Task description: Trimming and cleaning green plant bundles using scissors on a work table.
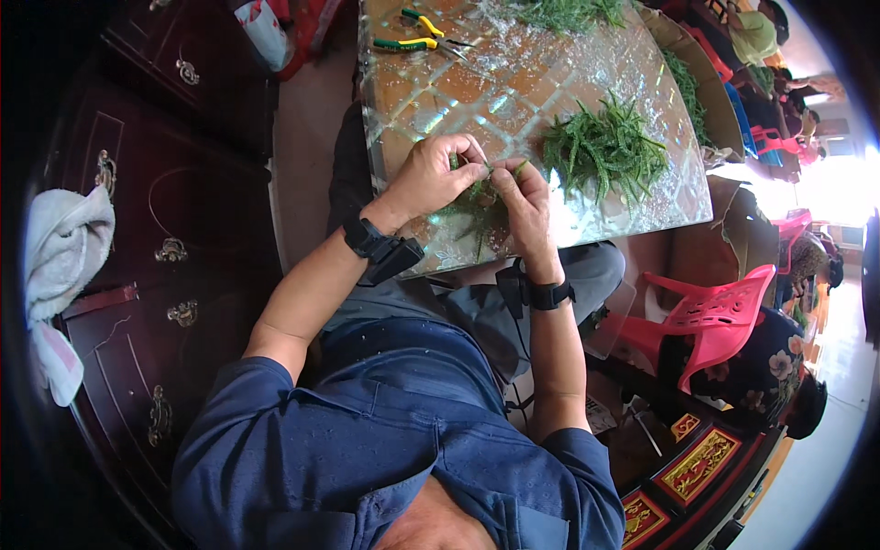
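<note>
My left hand [431, 176] and my right hand [525, 203] meet over the near part of the table. Fingertips of both are pinched together on a thin green sprig, which looks like artificial foliage [520, 169]; most of it is hidden by the fingers. Under and between the hands lie more green sprigs [478, 225], partly covered. Just right of my right hand is a heap of green sprigs [605, 151]. Pliers [423, 42] with green and yellow handles rest at the table's far left, jaws apart.
White flecks are scattered over the glossy table [541, 82]. More greenery [568, 13] lies at its far edge, and a cardboard box [701, 78] with green sprigs stands to the right. A pink plastic chair [710, 316] is at the lower right. Dark cabinets [147, 192] line the left; people sit farther right.
</note>
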`<state>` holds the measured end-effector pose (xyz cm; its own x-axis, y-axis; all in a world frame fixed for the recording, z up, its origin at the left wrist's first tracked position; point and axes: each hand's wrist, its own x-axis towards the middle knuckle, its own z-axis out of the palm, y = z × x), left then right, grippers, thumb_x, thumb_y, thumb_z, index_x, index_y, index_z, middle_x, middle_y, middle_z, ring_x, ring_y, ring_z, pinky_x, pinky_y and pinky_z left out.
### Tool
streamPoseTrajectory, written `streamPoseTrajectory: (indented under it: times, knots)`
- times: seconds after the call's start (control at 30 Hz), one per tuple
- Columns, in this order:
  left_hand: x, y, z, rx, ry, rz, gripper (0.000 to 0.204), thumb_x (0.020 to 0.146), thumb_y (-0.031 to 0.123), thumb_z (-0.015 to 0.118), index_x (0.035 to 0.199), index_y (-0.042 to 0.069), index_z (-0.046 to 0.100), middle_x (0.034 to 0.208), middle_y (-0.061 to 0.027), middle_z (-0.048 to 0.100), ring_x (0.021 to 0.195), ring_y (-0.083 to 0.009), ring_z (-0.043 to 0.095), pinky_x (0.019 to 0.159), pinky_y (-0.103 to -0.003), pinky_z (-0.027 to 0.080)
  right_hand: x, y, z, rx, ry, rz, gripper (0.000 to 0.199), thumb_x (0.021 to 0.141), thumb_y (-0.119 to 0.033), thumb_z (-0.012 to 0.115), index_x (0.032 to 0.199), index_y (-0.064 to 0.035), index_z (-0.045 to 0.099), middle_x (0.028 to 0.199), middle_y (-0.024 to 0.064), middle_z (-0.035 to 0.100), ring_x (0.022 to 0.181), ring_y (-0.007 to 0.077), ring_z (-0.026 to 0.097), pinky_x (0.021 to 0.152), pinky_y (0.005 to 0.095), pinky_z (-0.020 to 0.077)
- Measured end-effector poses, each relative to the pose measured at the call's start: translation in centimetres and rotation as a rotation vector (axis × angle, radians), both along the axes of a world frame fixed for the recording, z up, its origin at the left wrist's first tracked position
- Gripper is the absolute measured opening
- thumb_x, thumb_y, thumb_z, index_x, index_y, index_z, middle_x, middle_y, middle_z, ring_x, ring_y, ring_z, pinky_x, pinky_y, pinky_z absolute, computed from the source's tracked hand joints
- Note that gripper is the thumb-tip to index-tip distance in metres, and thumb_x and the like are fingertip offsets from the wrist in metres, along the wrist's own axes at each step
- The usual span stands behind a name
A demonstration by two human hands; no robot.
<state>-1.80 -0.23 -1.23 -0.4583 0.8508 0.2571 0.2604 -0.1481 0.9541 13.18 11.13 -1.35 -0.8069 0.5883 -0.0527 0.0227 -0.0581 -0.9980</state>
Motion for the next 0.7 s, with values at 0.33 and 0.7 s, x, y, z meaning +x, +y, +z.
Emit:
streamPoseTrajectory:
  times: [0.33, 0.7]
  knots:
    - [-3.4, 0.6, 2.0, 0.043, -0.190, 0.003, 0.022, 0.085, 0.002, 0.069, 0.106, 0.001, 0.062, 0.092, -0.0037, 0.065, 0.083, -0.0102, 0.062, 0.074, -0.027, 0.052, -0.2, -0.3, 1.3, -0.243, 0.133, -0.149, 0.010, 0.101, -0.017, 0.059, 0.103, -0.0071, 0.060, 0.083, -0.0025, 0.059, 0.074, 0.0077, 0.056, 0.066, 0.0245, 0.0503]
    - [-20.6, 5.0, 0.5, -0.238, 1.136, 0.277, 0.076, 0.079, 0.040, 0.078, 0.142, 0.012, 0.048, 0.136, -0.0182, 0.055, 0.123, -0.0379, 0.054, 0.107, -0.046, 0.042, -0.6, 0.6, 0.2, -0.435, 0.334, -0.150, 0.012, 0.103, -0.020, 0.059, 0.103, -0.0087, 0.058, 0.083, -0.0014, 0.060, 0.067, 0.0086, 0.058, 0.062, 0.0245, 0.0515]
